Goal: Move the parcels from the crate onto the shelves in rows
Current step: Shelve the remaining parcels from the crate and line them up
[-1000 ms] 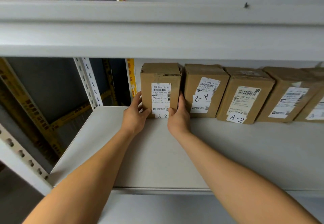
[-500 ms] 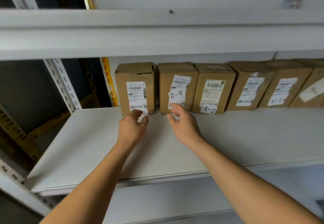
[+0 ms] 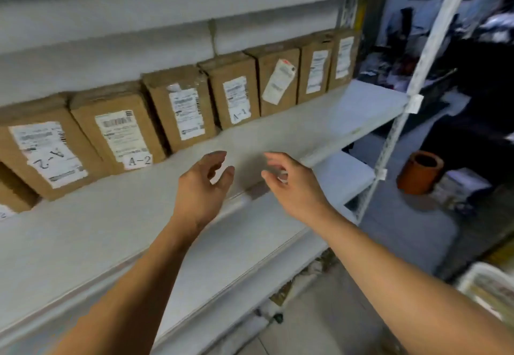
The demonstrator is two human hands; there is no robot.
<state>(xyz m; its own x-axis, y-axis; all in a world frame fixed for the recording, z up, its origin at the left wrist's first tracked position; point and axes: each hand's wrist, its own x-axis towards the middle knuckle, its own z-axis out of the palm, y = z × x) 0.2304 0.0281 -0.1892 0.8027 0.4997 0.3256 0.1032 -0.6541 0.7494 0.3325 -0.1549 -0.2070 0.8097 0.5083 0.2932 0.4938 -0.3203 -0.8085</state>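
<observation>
Now both hands, left hand [image 3: 204, 185] and right hand [image 3: 292, 185], hang loose and empty before the cardboard parcels [image 3: 180, 110], presumably free to fetch another.

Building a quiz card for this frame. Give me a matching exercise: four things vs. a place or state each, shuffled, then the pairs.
Things:
1. left hand
2. parcel marked A-2
3. orange pot
4. parcel with tilted label

Places or states:
a. on the floor, right of the shelving
b. empty, fingers loosely curled, over the shelf
c. standing in the row, left part of the shelf
d. standing in the row, toward the right end

Pairs: 1-b, 2-c, 3-a, 4-d
</observation>
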